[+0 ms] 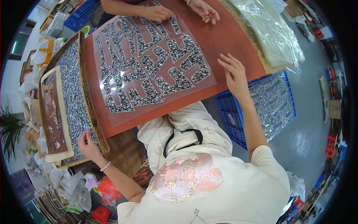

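My left hand (89,147) is over the near end of a wood-rimmed tray (82,67) spread with small black and silver glittering stones (71,89). Its fingertips are drawn together in a pinch; what they hold, if anything, is too small to make out. Above the right side of the red tabletop (223,41), my right hand (234,72) has its fingers stretched out and holds nothing. Between my hands a clear plastic sheet (149,105) lies on the table, bearing several light-edged shapes (147,93) filled with the same kind of stones.
Across the table, another person's hands (158,13) work at the sheet's far edge. A cream-bordered brown panel (50,112) rests in the tray. At the right, a blue crate (228,108) holds stone-covered sheets below table height. Stacked clear plastic (268,33) lies at the far right.
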Demonstrator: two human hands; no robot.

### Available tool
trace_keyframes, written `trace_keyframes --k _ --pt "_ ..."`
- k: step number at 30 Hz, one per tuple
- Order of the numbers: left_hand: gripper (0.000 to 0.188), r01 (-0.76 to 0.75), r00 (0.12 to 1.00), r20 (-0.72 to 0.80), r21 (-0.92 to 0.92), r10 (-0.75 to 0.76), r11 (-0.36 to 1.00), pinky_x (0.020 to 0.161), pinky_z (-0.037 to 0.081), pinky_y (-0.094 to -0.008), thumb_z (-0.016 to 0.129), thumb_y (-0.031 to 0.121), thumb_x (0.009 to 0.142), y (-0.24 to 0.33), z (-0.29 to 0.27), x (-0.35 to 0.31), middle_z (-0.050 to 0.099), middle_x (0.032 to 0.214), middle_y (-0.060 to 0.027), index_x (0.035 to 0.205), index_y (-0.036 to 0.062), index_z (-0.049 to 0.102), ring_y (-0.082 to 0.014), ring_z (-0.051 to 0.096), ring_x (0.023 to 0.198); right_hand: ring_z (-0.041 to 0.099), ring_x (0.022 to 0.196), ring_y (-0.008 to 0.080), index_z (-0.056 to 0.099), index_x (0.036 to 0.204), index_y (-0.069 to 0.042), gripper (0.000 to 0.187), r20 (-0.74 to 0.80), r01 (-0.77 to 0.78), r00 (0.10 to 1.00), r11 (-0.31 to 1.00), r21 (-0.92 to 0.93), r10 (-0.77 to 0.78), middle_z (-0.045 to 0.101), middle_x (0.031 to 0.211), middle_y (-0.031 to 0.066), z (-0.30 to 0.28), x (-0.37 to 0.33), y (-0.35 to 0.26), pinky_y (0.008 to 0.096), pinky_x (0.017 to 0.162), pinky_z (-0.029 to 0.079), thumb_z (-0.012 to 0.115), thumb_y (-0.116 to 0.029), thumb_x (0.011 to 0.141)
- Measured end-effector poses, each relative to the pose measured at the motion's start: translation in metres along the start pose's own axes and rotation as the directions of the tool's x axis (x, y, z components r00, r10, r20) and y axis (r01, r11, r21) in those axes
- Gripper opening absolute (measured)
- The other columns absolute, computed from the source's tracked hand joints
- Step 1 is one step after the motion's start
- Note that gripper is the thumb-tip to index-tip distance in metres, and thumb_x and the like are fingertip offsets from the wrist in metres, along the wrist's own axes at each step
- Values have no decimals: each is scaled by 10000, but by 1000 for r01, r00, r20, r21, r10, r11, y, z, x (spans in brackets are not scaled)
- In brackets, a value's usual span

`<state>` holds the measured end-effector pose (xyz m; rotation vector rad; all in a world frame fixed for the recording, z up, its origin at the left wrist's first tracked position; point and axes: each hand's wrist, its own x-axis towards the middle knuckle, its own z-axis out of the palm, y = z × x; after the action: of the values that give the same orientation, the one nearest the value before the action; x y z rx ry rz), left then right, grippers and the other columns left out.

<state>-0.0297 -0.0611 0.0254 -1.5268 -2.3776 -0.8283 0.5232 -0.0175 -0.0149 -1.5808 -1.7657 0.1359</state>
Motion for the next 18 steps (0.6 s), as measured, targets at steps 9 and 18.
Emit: trace_keyframes --k 9,18 --pt "126 -119 716 379 -761 587 637 708 474 -314 712 96 830 255 80 -82 648 820 -106 938 41 748 -221 598 768 489 1277 277 684 1139 -96 337 -81 -76 995 989 -126 66 624 1263 48 -14 -17 5 437 1085 327 545 17 854" --pt "157 -471 649 130 -706 750 529 713 462 -358 711 95 822 315 134 -118 575 873 -88 968 41 728 -252 559 820 495 1271 280 683 1131 -90 334 -109 -131 987 988 -82 122 632 1240 59 -18 -28 6 445 1084 331 559 17 840"
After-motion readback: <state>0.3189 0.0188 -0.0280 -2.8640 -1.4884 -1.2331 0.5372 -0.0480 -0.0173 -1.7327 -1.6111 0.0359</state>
